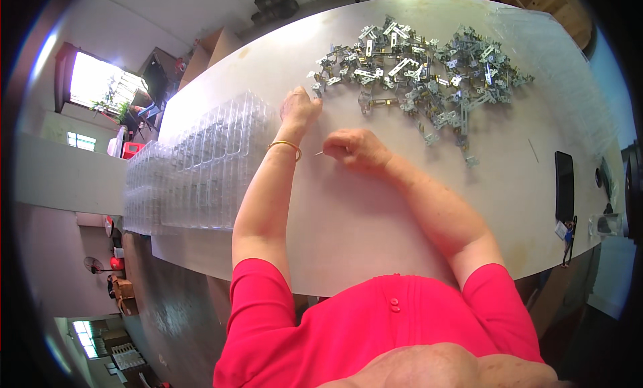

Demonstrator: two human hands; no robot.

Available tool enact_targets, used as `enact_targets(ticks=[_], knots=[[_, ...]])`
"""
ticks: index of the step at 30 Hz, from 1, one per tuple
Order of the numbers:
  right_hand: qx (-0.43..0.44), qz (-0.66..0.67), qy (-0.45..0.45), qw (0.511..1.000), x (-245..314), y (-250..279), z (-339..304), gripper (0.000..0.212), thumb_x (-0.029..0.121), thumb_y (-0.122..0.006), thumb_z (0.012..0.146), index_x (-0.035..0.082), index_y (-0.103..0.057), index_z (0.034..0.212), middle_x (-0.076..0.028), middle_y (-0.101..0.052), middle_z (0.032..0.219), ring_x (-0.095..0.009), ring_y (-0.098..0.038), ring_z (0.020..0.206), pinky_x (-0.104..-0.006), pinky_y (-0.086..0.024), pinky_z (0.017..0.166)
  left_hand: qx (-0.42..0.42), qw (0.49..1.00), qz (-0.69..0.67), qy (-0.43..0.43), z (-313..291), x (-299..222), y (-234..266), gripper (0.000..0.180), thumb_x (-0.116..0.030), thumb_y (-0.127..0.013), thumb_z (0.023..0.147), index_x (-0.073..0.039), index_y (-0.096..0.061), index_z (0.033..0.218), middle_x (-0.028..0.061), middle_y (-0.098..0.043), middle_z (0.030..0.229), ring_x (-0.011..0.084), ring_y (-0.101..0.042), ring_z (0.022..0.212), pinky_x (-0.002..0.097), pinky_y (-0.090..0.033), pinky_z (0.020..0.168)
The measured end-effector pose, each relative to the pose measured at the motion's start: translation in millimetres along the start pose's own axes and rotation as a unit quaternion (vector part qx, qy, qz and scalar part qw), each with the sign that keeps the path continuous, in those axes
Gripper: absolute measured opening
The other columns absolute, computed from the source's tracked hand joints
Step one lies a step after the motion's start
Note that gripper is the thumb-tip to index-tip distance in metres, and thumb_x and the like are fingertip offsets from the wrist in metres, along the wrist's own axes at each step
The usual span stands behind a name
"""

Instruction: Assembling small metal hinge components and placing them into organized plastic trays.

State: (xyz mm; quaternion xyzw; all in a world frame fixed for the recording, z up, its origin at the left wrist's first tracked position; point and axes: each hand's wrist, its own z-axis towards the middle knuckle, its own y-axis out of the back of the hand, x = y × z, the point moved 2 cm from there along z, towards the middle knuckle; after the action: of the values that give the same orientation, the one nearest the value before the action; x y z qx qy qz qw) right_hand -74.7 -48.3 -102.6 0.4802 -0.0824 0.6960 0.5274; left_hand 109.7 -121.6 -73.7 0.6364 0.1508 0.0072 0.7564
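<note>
A heap of small metal brackets (408,70), silver with some brass-coloured parts, spreads over the far side of the pale table. At its left edge my left hand (300,110) is closed, a small metal bracket (317,92) at its fingertips; the grip itself is partly hidden. Nearer to me and to the right, my right hand (358,151) is curled shut around a thin light stick (319,153), whose tip sticks out to the left. Left of my forearm stand stacked clear plastic trays (207,157) with metal pieces showing through.
At the right lie a black phone (564,185), a thin rod (533,151) and dark-handled pliers or scissors (570,240). A clear cup (605,225) stands by the right edge. More clear plastic sheets or trays (556,59) lie at the far right of the table (348,234).
</note>
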Motion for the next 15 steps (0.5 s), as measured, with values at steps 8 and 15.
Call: enact_targets(ticks=[8,15], knots=[[-0.01,0.191,-0.138,0.972,-6.6,-1.7,-1.2,0.007,0.011,-0.068,0.089,0.011,-0.07,0.096,-0.003,-0.067,0.079,-0.013,-0.063,0.07,-0.0284,-0.049,0.062,0.024,0.996,-0.083,0.038,-15.1,14.8,0.1,0.029,-0.026,-0.064,0.078,0.0,-0.066,0.091,0.0226,-0.069,0.093,0.0372,-0.067,0.092,0.0452,-0.051,0.086],[-0.212,0.32,-0.174,0.907,-26.0,9.2,7.1,0.009,0.015,-0.068,0.093,0.009,-0.069,0.1,0.001,-0.066,0.095,-0.009,-0.064,0.076,-0.0219,-0.05,0.06,-0.084,0.966,-0.244,-0.024,-92.5,-15.8,13.7,0.015,-0.009,-0.064,0.085,-0.001,-0.055,0.076,0.0134,-0.063,0.067,0.0207,-0.063,0.061,0.0327,-0.049,0.056]])
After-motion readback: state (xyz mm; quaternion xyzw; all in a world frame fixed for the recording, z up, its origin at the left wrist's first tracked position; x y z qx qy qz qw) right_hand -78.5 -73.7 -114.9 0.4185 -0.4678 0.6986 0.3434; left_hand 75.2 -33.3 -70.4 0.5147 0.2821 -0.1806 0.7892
